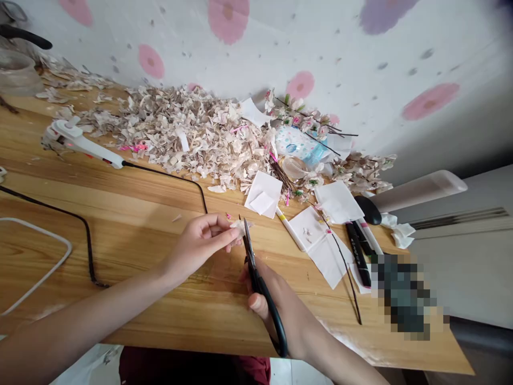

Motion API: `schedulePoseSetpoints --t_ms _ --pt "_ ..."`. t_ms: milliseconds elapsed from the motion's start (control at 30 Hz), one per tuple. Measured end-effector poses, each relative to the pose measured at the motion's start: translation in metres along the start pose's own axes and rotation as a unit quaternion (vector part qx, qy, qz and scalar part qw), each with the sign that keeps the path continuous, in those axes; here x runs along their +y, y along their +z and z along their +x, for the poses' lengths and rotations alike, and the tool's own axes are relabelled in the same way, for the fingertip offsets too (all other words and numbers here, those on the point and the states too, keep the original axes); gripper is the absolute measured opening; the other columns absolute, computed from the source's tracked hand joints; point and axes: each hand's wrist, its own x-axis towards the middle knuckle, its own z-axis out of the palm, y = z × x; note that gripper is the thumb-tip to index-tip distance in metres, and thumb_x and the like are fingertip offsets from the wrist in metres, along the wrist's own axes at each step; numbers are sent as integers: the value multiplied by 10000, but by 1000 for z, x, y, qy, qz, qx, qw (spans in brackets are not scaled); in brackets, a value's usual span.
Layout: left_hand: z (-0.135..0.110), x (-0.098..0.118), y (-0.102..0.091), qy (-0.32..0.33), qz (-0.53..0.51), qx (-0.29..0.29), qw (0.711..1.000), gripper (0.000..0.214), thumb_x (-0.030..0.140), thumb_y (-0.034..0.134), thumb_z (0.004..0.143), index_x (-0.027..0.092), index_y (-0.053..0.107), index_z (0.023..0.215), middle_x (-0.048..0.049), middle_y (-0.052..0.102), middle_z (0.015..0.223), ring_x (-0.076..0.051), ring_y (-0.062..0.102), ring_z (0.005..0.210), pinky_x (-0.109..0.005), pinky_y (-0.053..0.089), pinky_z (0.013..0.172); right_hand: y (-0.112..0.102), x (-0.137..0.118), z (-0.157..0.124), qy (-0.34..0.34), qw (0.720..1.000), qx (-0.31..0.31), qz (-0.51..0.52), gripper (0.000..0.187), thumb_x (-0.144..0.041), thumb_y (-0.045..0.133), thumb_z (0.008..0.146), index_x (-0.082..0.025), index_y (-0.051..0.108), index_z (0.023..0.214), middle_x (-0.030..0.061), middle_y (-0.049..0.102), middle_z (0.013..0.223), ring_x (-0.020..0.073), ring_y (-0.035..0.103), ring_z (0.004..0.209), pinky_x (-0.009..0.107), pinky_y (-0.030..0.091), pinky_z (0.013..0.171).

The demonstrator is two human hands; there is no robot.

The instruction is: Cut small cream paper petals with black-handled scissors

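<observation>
Over the near middle of the worktop [140, 224], the left hand [200, 239] holds a small pale petal [239, 225], pinched between the thumb and the other fingers, while the fingers of the right hand [288, 307] are closed around the handles of the scissors [256, 278]. The petal is just at the blades, on the near side of the pile [192, 133]. The left thumb lies very close to the blades, so a slip or a too quick closing could cut the skin; because the petal looks thin and soft, it may also fold or tear. The scissors point far and slightly left, their long axis going from the near handles to the far tips. The petal's own axis I cannot tell, as the fingers partly cover it.
</observation>
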Motion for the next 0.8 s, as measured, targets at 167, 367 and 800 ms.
schedulePoseSetpoints --t_ms 167,367,800 --pt "-1 -4 -1 -14 7 -32 999 190 284 699 782 167 596 674 16 674 674 -84 557 565 -208 473 594 3 10 2 -15 1000 6 9 685 -828 262 811 -184 480 895 32 530 760 181 473 659 302 395 614" --pt "-1 -6 -1 -14 -3 -42 999 206 283 690 808 157 583 685 21 679 692 -69 555 582 -185 464 605 5 16 1 -24 999 -4 46 696 -839 261 794 -186 482 893 23 528 733 177 486 652 294 403 612" --pt "1 -2 -3 -38 11 -41 998 155 294 711 775 154 645 768 -3 681 749 -107 603 736 -193 441 658 -1 13 0 -16 998 -15 61 655 -830 311 787 -191 448 818 13 494 747 147 460 633 251 398 560"
